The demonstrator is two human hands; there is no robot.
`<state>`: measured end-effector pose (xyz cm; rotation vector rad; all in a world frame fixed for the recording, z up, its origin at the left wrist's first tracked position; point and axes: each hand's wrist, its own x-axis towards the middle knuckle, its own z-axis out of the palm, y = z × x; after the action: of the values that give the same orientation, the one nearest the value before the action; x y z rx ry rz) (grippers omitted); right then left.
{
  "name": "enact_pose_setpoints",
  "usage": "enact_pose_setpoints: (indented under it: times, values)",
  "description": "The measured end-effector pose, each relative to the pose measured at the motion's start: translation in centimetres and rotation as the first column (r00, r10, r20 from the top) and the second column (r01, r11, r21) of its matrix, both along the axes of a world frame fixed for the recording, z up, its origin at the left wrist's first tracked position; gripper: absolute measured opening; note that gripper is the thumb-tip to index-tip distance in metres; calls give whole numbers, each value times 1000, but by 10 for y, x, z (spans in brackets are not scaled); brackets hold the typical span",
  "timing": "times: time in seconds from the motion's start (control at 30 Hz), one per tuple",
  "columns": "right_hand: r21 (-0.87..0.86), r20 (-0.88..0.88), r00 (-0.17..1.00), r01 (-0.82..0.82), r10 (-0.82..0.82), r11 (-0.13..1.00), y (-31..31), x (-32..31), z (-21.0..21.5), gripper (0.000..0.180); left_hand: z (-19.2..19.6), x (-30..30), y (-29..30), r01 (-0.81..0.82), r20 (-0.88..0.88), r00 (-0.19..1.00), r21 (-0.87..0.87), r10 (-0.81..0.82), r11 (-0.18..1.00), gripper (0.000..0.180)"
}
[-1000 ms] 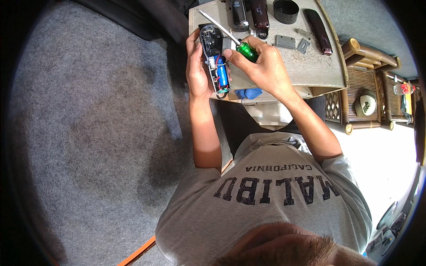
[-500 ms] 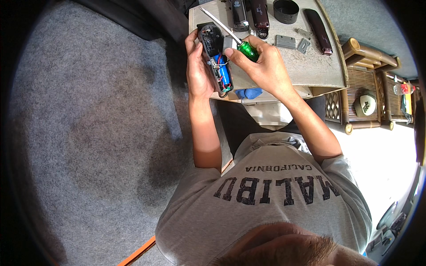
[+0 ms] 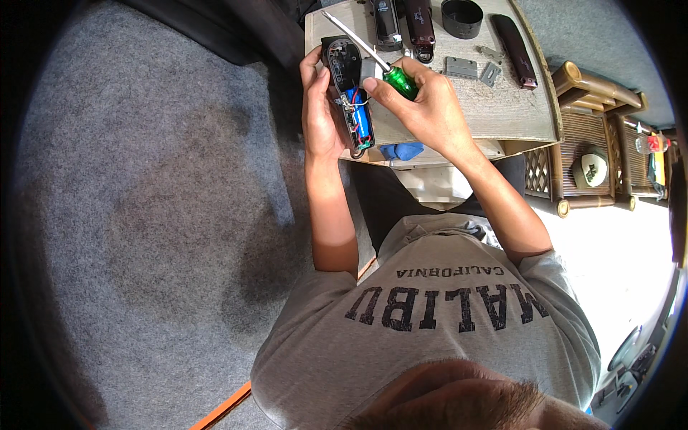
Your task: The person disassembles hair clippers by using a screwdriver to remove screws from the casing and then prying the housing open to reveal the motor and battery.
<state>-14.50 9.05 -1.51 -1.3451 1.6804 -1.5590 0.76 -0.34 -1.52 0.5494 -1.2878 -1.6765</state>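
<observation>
My left hand (image 3: 320,115) wraps an opened black plastic clipper (image 3: 349,89), blue battery exposed, held over the near left edge of the table (image 3: 502,118). Right hand (image 3: 423,107) fingers pinch a green-handled screwdriver (image 3: 373,57), thin steel shaft angled far-left.

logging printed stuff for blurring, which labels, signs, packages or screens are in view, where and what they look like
Shirt print: across the person's grey T-shirt chest, two rows of dark block letters.
Round emblem: on a pale cap on the bamboo shelf at right, dark mark on cream.
Packages, signs, screens: none that I can make out.
</observation>
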Motion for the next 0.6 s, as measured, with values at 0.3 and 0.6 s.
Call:
enact_pose_setpoints:
  times: [0.3,0.6]
  values:
    - [-6,-30,999,11,-12,1000,-2,1,2,50,0,-4,1,-33,126,990,-229,63,973,45]
    - [49,-50,999,15,-13,999,-3,1,7,47,7,0,10,23,314,948,-215,47,976,44]
